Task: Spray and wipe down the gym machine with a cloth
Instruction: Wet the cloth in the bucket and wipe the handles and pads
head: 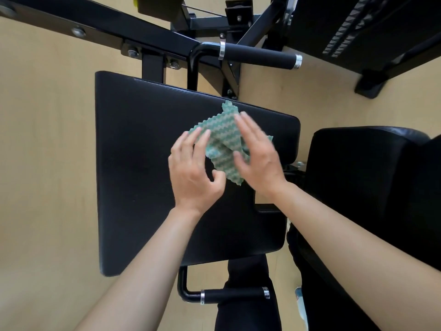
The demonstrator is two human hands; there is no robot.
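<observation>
The green cloth (220,139) is sitting bunched over the black pad (143,163). The left hand (195,170), at its 7 o'clock, is pinching its edge. The right hand (259,161), at 4 o'clock, is lying spread-fingered on it.

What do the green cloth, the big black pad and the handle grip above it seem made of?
The green cloth: seemingly microfibre or woven textile, matte, with a raised wavy weave and soft folds. The black pad: likely vinyl or faux leather over padding, with a slight sheen and rounded edges. The handle grip: probably foam or rubber, matte black, between shiny metal rings.
</observation>
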